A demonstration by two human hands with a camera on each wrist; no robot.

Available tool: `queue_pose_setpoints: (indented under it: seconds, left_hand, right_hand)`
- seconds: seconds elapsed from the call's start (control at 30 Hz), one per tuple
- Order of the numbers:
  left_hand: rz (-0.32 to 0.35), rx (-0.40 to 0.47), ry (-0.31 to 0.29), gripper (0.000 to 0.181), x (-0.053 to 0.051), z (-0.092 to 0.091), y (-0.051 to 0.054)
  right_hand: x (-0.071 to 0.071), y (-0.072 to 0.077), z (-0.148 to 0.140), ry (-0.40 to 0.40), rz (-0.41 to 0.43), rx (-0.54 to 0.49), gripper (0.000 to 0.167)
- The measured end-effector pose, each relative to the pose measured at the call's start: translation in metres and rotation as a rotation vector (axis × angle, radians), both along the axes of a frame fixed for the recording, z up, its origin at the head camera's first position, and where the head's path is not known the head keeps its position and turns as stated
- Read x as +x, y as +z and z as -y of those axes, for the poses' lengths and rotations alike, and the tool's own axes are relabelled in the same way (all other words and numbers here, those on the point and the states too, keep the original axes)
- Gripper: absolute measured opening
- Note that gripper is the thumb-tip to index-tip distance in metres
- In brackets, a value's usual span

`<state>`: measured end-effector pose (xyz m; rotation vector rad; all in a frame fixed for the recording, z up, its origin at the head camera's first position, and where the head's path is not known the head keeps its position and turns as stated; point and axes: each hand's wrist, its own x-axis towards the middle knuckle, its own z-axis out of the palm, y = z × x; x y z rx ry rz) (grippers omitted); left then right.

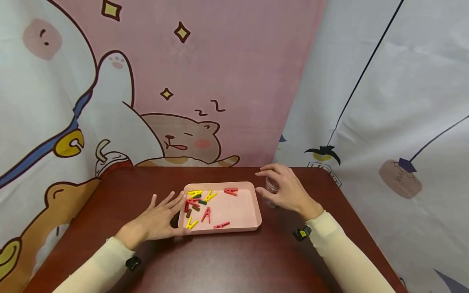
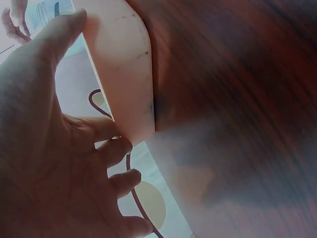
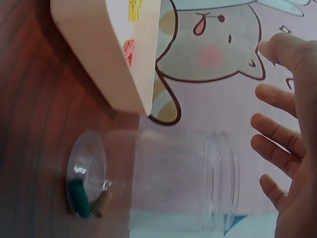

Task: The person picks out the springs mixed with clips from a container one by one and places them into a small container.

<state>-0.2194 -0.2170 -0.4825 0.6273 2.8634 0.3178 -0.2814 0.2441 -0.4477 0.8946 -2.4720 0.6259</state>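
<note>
A pale pink tray (image 1: 238, 209) lies on the table, with red clothespins (image 1: 231, 191) and yellow clothespins (image 1: 210, 196) scattered in it. Small green pieces (image 1: 202, 202) and brown pieces (image 1: 188, 213) are gathered toward its left side. My left hand (image 1: 157, 220) touches the tray's left edge, fingers spread and thumb at the near corner. Right of the tray stands an open clear jar (image 3: 171, 178), holding a ridged green piece (image 3: 79, 198) and a brown piece (image 3: 102, 202) at its bottom. Fingers parted, my right hand (image 1: 287, 192) hovers by the jar's mouth, holding nothing.
The dark reddish-brown table (image 1: 220, 264) ends at the back against a cartoon-printed cloth (image 1: 249, 81). A white cloth (image 1: 384, 101) hangs along the right side. Each wrist wears a small black device (image 1: 302, 233).
</note>
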Motion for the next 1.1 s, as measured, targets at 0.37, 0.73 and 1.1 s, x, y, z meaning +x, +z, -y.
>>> queue_pose_setpoints:
  seconds: [0.37,0.73,1.1]
  left_hand:
    - [-0.003,0.002,-0.011,0.125,0.002,0.0,0.002]
    - [-0.016,-0.013,-0.009,0.124,0.0,0.001,0.001]
    - [-0.007,0.002,-0.012,0.124,0.0,0.001,0.004]
  right_hand:
    - [0.0,-0.001,0.033,0.065,-0.067,0.025,0.047]
    - [-0.004,-0.001,0.063,0.115,-0.019,0.037,0.045]
    - [-0.008,0.004,0.095,0.128,0.055,0.107,0.044]
